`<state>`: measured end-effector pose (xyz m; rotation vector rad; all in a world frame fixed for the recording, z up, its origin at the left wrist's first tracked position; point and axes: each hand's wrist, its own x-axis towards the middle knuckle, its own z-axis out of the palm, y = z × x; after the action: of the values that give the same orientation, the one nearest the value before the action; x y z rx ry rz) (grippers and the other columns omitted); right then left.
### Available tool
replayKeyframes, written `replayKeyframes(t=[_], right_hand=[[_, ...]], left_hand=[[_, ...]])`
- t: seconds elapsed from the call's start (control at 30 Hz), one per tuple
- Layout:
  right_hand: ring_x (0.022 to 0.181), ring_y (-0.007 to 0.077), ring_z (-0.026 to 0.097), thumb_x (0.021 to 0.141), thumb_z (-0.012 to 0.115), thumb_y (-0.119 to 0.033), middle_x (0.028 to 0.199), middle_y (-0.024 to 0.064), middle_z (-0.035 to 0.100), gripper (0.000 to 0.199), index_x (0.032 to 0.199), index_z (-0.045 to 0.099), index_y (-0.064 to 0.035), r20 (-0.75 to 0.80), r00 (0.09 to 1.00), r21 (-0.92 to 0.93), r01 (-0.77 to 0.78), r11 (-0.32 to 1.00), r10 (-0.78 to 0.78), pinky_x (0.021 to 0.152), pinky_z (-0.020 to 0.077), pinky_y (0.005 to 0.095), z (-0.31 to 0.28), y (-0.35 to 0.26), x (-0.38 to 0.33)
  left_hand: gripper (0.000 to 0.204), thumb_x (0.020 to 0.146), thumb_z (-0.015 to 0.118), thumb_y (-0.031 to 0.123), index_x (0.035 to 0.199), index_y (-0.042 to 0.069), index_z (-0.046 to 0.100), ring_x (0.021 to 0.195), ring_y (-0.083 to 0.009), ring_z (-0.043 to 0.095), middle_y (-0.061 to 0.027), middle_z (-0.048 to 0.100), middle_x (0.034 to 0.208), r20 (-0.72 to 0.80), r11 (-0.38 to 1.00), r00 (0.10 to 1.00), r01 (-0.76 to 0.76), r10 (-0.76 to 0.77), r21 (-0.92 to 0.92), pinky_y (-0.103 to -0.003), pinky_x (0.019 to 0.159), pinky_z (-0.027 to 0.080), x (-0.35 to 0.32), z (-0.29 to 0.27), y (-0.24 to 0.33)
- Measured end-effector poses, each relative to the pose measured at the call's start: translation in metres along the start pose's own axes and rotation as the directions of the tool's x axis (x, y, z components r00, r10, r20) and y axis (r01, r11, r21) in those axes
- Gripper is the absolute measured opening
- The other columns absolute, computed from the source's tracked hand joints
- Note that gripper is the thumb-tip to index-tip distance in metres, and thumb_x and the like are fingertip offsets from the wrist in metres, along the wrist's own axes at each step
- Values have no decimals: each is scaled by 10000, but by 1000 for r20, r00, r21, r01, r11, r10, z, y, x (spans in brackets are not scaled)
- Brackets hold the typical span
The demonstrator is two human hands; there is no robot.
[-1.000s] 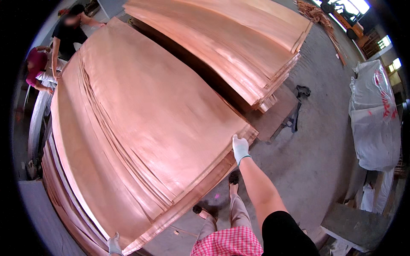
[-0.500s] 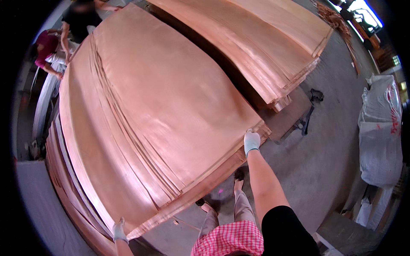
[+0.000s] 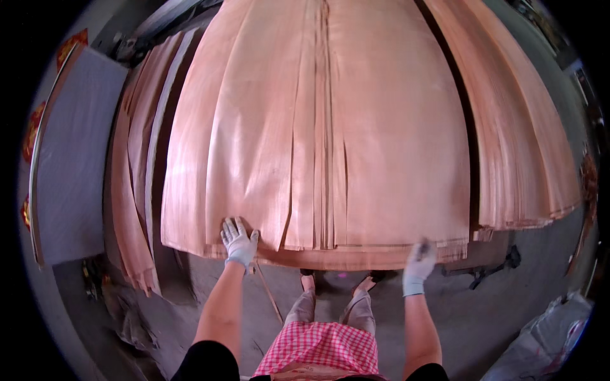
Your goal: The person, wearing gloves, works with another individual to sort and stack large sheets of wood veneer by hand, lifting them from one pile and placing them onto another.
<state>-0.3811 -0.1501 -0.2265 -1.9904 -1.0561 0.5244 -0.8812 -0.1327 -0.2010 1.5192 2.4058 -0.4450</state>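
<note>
A wide stack of thin reddish wood veneer sheets point(image 3: 400, 140) lies in front of me, with narrower overlapping strips point(image 3: 323, 159) running lengthwise near its middle. My left hand point(image 3: 239, 244), in a pale glove, rests flat with fingers spread on a veneer sheet point(image 3: 248, 184) close to the near edge. At the near edge farther right is my gloved right hand point(image 3: 419, 270). Motion smears its fingers, and a dark patch shows at the fingertips; whether it grips anything cannot be made out.
A second veneer stack point(image 3: 508, 140) stands to the right across a narrow dark gap. More sheets point(image 3: 143, 146) hang at the left, beside a grey panel point(image 3: 79, 146). A dark metal bar point(image 3: 483, 272) lies low on the right, and a wrapped bundle point(image 3: 543, 343) sits at the lower right.
My view has turned so the stack lies straight ahead. My left hand has gone from the sheet's near left corner to flat on top; my right hand has left the right corner.
</note>
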Motion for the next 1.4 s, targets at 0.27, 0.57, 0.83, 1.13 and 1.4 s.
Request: replayKeyframes(t=[0.27,0.57,0.83,1.13,1.4], right_hand=[[850,315,662,846,691,-353,910,198,660,465,1106,590,19,464,882,-193,191,962,-82,711,528,396,119,-136,-15],[804,332,669,768,724,-518,836,209,683,612,942,645,63,620,763,-342,55,938,181,718,509,401,148,-166,-51],[826,248,683,800,744,-333,921,157,704,419,1024,674,14,721,691,-10,79,997,-47,742,531,344,148,-301,-127],[908,312,659,870,649,-428,996,226,666,503,1145,628,-8,774,111,632,-181,754,-623,800,518,350,276,-544,-276],[961,150,611,928,558,-111,1011,60,661,238,1134,620,-10,684,728,154,-71,985,-54,859,493,299,256,-309,-194]], left_hand=[[845,905,414,567,1503,35,142,1453,-395,-1,-255,33,1560,3,993,1000,-27,27,-114,-520,1154,-12,12,28,3],[798,843,580,474,1437,8,322,1421,-396,165,-266,229,1507,-185,933,981,-115,53,-342,-528,1157,64,-8,-1,-1],[561,930,593,236,1396,-9,397,1320,-283,416,-192,431,1423,-229,107,962,-215,-151,-971,-330,1086,340,19,-43,-64],[556,972,417,467,1332,45,452,1163,-236,523,-138,549,1266,243,-961,960,-72,-140,-266,-378,973,425,77,-4,-256],[558,956,476,391,1330,-24,460,1247,-256,449,-182,467,1355,51,-105,535,-70,-843,-992,-390,1065,346,53,19,-282]])
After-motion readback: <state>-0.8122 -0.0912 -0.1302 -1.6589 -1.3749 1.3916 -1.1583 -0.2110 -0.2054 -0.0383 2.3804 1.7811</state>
